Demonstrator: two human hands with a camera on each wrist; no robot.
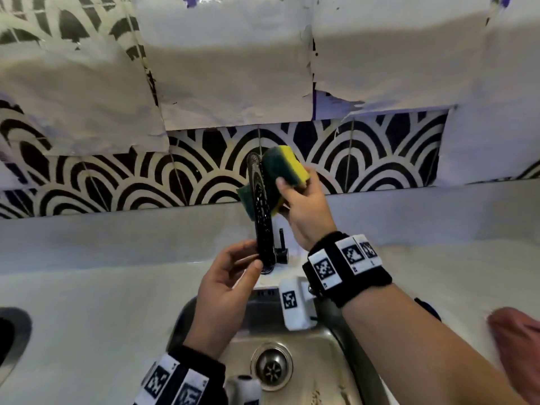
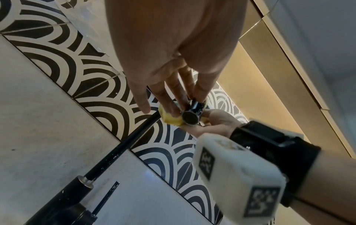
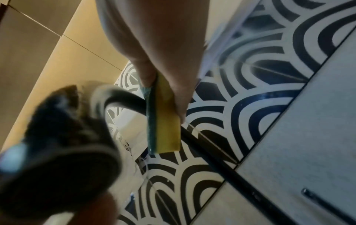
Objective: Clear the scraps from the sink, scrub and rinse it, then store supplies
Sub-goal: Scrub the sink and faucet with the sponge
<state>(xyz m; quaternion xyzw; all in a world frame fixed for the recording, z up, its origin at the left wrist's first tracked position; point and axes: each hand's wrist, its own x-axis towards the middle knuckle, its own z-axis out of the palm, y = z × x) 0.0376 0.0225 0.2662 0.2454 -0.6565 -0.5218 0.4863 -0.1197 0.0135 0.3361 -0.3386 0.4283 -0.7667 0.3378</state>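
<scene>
A black gooseneck faucet rises behind the steel sink. My right hand grips a yellow sponge with a green scrub side, folded round the upper curve of the faucet neck. In the right wrist view the sponge sits edge-on between thumb and fingers, against the neck. My left hand pinches the lower end of the spout. In the left wrist view its fingertips close on the round nozzle, with the sponge just behind it.
The sink drain lies below my hands. The thin faucet lever stands right of the neck. Patterned black-and-white tiles and taped paper sheets cover the wall. A pinkish object lies at the right edge, a dark opening at the left.
</scene>
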